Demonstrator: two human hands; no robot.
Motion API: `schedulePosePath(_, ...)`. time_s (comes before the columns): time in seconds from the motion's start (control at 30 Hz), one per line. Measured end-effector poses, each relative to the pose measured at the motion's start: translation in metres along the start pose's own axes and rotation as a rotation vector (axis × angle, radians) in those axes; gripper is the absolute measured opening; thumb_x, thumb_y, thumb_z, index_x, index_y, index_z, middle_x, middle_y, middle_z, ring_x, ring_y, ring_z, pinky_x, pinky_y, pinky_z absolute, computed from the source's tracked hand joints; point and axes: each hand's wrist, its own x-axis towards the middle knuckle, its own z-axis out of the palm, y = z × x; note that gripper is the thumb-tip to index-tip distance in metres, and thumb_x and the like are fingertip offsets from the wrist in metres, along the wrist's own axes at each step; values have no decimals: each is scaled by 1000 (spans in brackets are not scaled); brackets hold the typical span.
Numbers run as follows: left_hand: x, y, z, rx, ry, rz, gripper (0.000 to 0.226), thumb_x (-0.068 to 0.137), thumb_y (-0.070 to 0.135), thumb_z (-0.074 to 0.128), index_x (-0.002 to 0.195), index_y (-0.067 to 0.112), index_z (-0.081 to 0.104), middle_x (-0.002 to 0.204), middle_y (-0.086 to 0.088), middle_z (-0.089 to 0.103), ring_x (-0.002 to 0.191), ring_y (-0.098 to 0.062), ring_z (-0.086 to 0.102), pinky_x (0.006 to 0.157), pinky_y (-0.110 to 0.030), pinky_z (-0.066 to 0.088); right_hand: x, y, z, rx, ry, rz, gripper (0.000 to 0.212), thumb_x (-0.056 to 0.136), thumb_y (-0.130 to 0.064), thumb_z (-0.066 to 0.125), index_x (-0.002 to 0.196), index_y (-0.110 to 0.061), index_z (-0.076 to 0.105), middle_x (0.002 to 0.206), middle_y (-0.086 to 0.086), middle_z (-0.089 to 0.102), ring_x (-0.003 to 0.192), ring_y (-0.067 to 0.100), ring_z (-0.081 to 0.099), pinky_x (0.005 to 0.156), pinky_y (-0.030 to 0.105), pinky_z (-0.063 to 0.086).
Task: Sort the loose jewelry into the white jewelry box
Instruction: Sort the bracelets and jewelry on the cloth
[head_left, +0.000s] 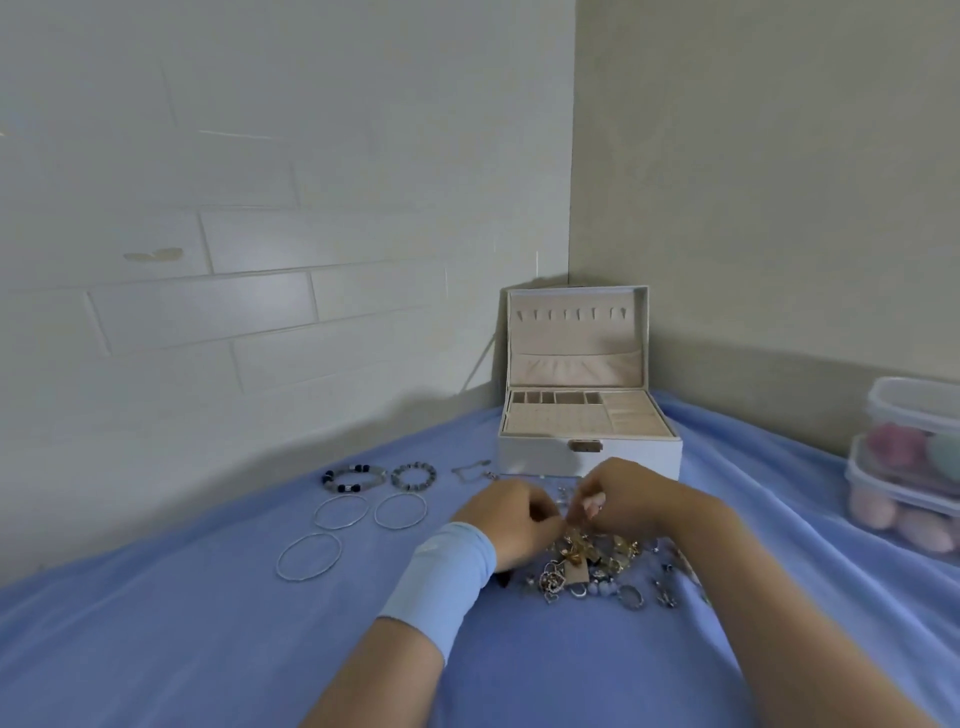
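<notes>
The white jewelry box (587, 457) stands open in the corner, its beige compartments bare. A heap of loose jewelry (597, 569) lies on the blue cloth in front of me. My left hand (511, 525), with a light blue wristband, and my right hand (628, 496) meet just above the heap. Both have curled fingers pinching a small piece between them; the piece itself is too small to identify. Two beaded bracelets (354, 479) (413, 476) and three thin silver bangles (341, 512) (400, 510) (309, 556) lie in rows to the left.
A thin chain (470, 470) lies near the box's front left corner. Stacked clear plastic containers (906, 467) with pink and teal objects stand at the right edge. Walls close off the back and right sides.
</notes>
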Motion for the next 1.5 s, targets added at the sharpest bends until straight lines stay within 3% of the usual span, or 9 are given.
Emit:
schedulePosePath(0.13, -3, -6, -1, -73, 23, 4, 20, 94, 49, 52, 86, 37, 66, 80, 14, 65, 78, -8, 64, 72, -27, 47, 2, -2, -5, 15, 14, -52, 32, 88, -5, 61, 79, -33, 74, 85, -10, 74, 77, 2, 65, 69, 18, 50)
schedulePosePath(0.27, -6, -5, -4, -177, 42, 25, 21, 94, 49, 55, 98, 35, 70, 102, 15, 66, 97, -6, 61, 87, -27, 44, -2, -8, -9, 229, 93, -120, 31, 88, 6, 57, 89, -22, 71, 87, 8, 71, 60, 4, 65, 62, 26, 54)
schedulePosePath(0.37, -4, -6, -6, -328, 89, 13, 24, 88, 44, 64, 108, 31, 70, 105, 12, 71, 100, -6, 65, 97, -34, 50, -5, -18, -10, 442, 185, -157, 36, 88, 13, 47, 95, -15, 70, 70, -1, 62, 54, 7, 59, 54, 21, 48)
schedulePosePath(0.67, -12, -15, -30, -906, 198, -46, 17, 92, 8, 65, 108, 3, 63, 98, -13, 72, 80, -19, 73, 71, -28, 60, 4, -54, -7, 870, 230, -300, 31, 94, 12, 50, 110, -10, 65, 91, 9, 57, 66, 16, 57, 60, 29, 47)
schedulePosePath(0.77, -23, -34, -49, -833, 277, -88, 13, 90, 6, 68, 103, 3, 66, 89, -11, 70, 68, -13, 69, 65, -25, 57, 11, -67, 0, 753, 167, -234, 32, 89, 3, 68, 117, -13, 66, 104, 10, 66, 71, 16, 64, 63, 26, 53)
schedulePosePath(1.03, -57, -105, -83, -246, 201, -200, 5, 85, 17, 71, 87, 20, 68, 81, 1, 72, 66, -11, 68, 69, -29, 58, 34, -126, 46, 432, -43, -147, 16, 81, -9, 76, 96, -12, 72, 85, 11, 76, 64, 13, 71, 55, 20, 51)
schedulePosePath(1.17, -69, -122, -94, 34, 124, -258, 4, 85, 26, 68, 88, 28, 67, 87, 16, 65, 76, 0, 60, 62, -12, 41, 47, -150, 76, 263, 0, -180, 12, 80, -13, 77, 92, -15, 74, 83, -5, 71, 70, 8, 66, 61, 16, 51)
schedulePosePath(1.37, -73, -131, -93, 80, -1, -295, 39, 75, 56, 73, 106, 35, 65, 109, 16, 62, 100, -7, 58, 91, -26, 48, 48, -158, 84, 94, 64, -180, 11, 83, -22, 71, 79, -14, 77, 80, 0, 75, 74, 14, 66, 66, 25, 55)
schedulePosePath(1.5, -74, -130, -95, 144, -18, -288, 48, 73, 58, 76, 113, 34, 67, 117, 14, 61, 106, -8, 57, 93, -26, 46, 44, -153, 84, 127, -8, -189, 14, 88, -23, 67, 85, -25, 80, 86, -11, 76, 80, 16, 72, 77, 30, 60)
